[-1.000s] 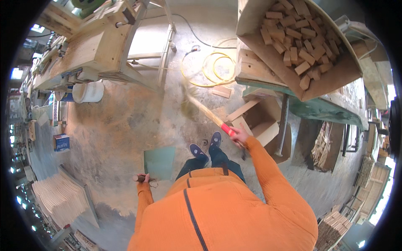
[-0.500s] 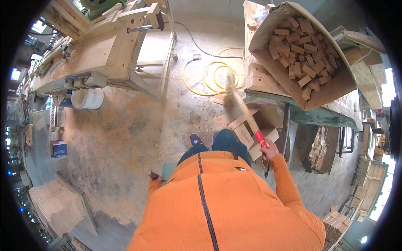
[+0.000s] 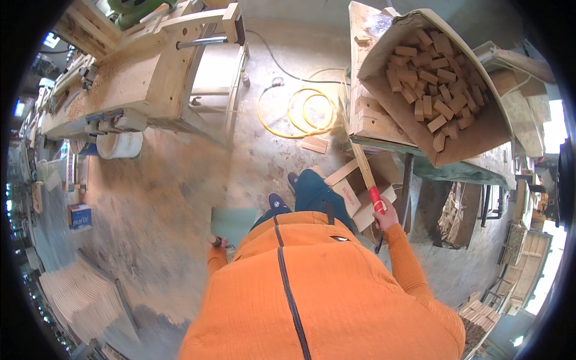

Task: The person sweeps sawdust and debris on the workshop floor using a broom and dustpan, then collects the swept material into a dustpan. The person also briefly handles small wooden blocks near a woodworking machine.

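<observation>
My right hand (image 3: 386, 215) is closed around the red-wrapped grip of a long wooden handle (image 3: 365, 169). The handle slants up and away to the left, its far end at the corner of the right-hand bench; what it carries there is hard to make out. A dark loop (image 3: 378, 245) hangs below that hand. At my left side, my left hand (image 3: 221, 245) is closed on a short brown wooden handle (image 3: 215, 241), partly hidden by the fingers. Just ahead of it shows a flat grey-green panel (image 3: 233, 221); whether it joins that handle I cannot tell.
A cardboard box of small wooden blocks (image 3: 420, 129) tilts on the right bench (image 3: 366, 129). An open carton (image 3: 348, 192) stands below. A yellow hose (image 3: 290, 137) lies coiled on the floor near a wood offcut (image 3: 314, 144). At left stand a workbench (image 3: 135, 84) and white bucket (image 3: 123, 146).
The long handle's blurred far end has swung right, from over the floor to the bench corner. My left hand has risen slightly, and more of the grey-green panel shows. My feet have shifted.
</observation>
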`<state>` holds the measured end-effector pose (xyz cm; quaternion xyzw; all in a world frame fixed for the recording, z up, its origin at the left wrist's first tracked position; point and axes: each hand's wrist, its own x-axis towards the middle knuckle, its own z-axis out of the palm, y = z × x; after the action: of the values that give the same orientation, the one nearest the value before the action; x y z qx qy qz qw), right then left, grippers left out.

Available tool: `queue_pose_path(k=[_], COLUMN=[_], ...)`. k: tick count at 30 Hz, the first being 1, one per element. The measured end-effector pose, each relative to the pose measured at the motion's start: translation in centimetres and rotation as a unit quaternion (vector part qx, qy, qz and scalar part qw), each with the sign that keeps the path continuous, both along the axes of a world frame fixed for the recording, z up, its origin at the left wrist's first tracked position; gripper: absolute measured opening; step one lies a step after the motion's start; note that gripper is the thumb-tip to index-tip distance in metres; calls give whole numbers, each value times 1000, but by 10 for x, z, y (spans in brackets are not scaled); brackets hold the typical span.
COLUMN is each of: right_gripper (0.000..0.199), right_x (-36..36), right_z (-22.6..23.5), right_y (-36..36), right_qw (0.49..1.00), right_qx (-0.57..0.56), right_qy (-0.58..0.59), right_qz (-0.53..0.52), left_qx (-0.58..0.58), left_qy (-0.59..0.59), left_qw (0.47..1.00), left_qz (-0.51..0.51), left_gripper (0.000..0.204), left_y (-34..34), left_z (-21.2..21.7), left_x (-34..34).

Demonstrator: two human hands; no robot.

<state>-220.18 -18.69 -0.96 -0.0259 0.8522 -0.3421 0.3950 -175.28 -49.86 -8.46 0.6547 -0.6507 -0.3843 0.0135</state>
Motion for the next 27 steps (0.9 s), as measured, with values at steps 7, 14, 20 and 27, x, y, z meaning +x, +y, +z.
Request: queue_pose_path(k=[7,14,20,27], right_gripper=[71,70,68,67], right_x=[-38,-30,-40,-43], right_z=[-13,-37,-39,-19], right_y=[-23,2,1,-28], right_qw=[998,971,988,980], right_qx=[-6,-57,4,-56], right_qy=[44,-136,-130,-125], right_qz=[48,-186,-84,-145], left_qx=[-9,69,126,163], left_qy=[-10,-73,-56,3], left_qw=[1000,995,989,984], left_qz=[-7,6,-48,72], left_gripper=[23,28,31,33], left_y=[-11,10,-12,-53], left_z=[10,16,10,-8], left_x=[-10,-46,-63,-73])
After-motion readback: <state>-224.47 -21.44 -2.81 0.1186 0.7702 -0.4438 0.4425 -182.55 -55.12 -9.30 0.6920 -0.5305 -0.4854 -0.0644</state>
